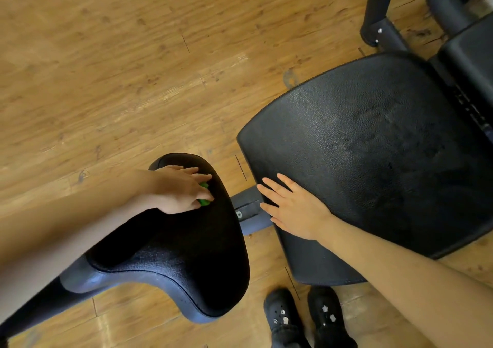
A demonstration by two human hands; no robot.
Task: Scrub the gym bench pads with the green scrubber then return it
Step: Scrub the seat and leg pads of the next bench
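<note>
My left hand point(181, 188) grips the green scrubber point(204, 201) and holds it against the far end of a small black curved bench pad point(192, 254). Only two bits of green show between my fingers. My right hand point(293, 208) lies flat with straight fingers on the near left edge of the large black seat pad point(373, 147). A dark metal bar point(246, 207) joins the two pads between my hands.
Wooden plank floor point(106, 67) lies all around. A second black pad point(472, 51) and dark metal frame legs point(378, 8) stand at the upper right. My two black shoes point(306, 318) are on the floor just below the seat pad.
</note>
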